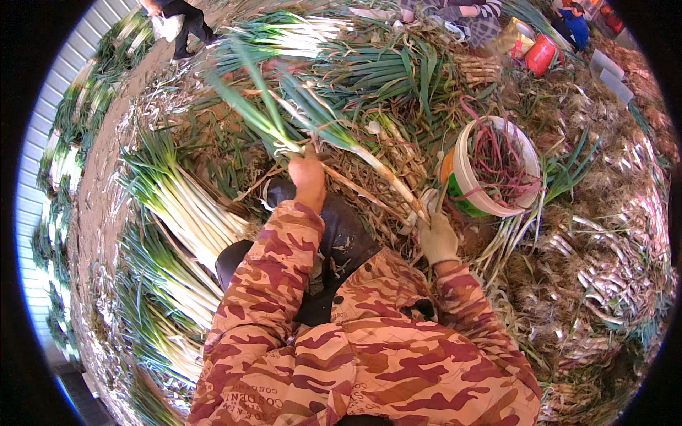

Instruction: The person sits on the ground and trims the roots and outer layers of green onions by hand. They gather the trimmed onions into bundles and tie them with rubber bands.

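Note:
My left hand [307,173], bare, grips the stem of a green onion [261,120] in front of my knee; its long green leaves point up and away and are blurred. My right hand [438,237], in a pale glove, is closed on the root end of a second green onion [386,173], whose leaves fan towards the upper left. A dry, peeled-back outer leaf [362,193] stretches between the two hands. Cleaned green onions with white stems [205,218] lie in piles at my left.
A white bucket [466,154] of pink twine stands at my right. Untrimmed onions with roots [554,282] are heaped beyond it. Green onion bunches [373,72] lie ahead. A person [186,24] walks at the upper left; others sit at the top. A red container [541,54] stands at the upper right.

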`<state>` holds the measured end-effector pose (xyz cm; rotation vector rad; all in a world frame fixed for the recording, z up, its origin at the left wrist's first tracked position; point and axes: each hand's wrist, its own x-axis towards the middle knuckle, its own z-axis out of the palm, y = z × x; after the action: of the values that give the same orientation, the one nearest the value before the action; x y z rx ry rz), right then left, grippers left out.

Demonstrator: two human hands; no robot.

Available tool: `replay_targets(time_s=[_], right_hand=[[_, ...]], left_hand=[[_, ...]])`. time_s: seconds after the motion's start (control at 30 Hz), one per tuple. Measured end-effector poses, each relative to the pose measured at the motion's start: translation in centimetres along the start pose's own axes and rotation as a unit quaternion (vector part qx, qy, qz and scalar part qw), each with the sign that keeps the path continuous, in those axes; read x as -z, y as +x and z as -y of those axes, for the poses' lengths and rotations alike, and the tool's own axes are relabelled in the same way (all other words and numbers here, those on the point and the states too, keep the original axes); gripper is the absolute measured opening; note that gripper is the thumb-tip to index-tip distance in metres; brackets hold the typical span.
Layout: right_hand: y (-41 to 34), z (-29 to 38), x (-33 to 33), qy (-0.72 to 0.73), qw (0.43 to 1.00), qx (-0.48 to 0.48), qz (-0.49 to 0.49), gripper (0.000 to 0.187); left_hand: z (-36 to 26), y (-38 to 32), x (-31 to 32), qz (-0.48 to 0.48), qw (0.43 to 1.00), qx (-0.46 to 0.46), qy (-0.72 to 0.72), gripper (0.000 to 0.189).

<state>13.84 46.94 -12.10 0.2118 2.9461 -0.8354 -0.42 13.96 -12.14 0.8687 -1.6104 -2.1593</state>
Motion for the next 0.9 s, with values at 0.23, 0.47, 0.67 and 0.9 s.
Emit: replay_targets(time_s=[0.23, 0.47, 0.67, 0.9], right_hand=[[1.0, -3.0, -2.1, 0.134, 0.975, -0.082, 0.16, 0.061], [-2.2, -6.3, -2.9, 0.357, 0.815, -0.129, 0.437, 0.055], [0.9, -0.6, -2.3, 0.185, 0.921, 0.12, 0.32, 0.062], [7.5, 15.9, 0.3, 0.361, 0.906, 0.175, 0.135, 0.047]], left_hand=[[2.1, 4.8, 2.9, 0.018, 0.957, 0.018, 0.289, 0.05], [-0.8, 0.7, 0.2, 0.213, 0.946, 0.133, -0.205, 0.059], [-4.0, -3.2, -0.2, 0.212, 0.953, 0.052, -0.212, 0.039], [-6.1, -7.8, -0.8, 0.163, 0.972, 0.062, -0.159, 0.036]])
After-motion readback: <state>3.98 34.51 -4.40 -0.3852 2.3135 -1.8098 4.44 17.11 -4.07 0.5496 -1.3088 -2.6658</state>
